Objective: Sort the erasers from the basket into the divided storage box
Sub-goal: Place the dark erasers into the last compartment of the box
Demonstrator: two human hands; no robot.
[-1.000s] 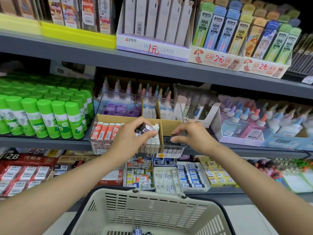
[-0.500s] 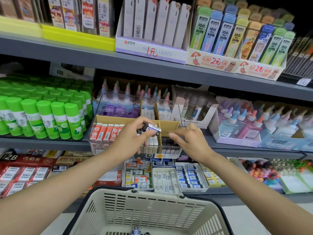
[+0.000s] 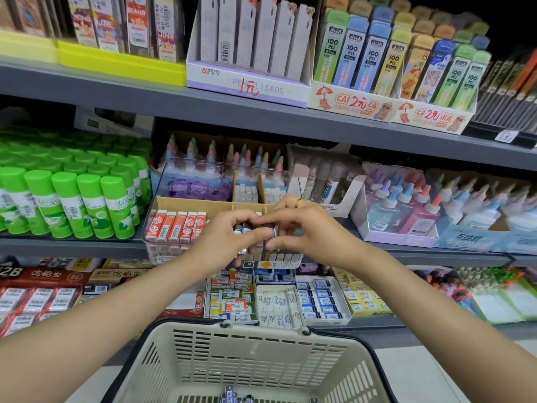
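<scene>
A clear divided storage box (image 3: 162, 181) with tan cardboard dividers stands on the middle shelf. Red-sleeved erasers (image 3: 175, 226) line its front left compartment; white erasers (image 3: 245, 193) fill back compartments. My left hand (image 3: 223, 242) holds a small stack of dark blue-and-white erasers (image 3: 247, 228) over the box's front middle. My right hand (image 3: 308, 231) meets it from the right, thumb and fingers pinching one eraser (image 3: 268, 226) of that stack. The beige basket (image 3: 247, 353) sits below, with a few erasers (image 3: 229, 395) on its bottom.
Green glue sticks (image 3: 72, 205) crowd the shelf left of the box. Liquid glue bottles (image 3: 406, 205) stand in a display to the right. Boxes of more erasers (image 3: 276, 301) fill the shelf beneath, and pencil lead packs (image 3: 377, 56) the one above.
My right hand has moved left from the box's front right compartment to meet my left hand and pinch an eraser there. My left hand stayed over the box.
</scene>
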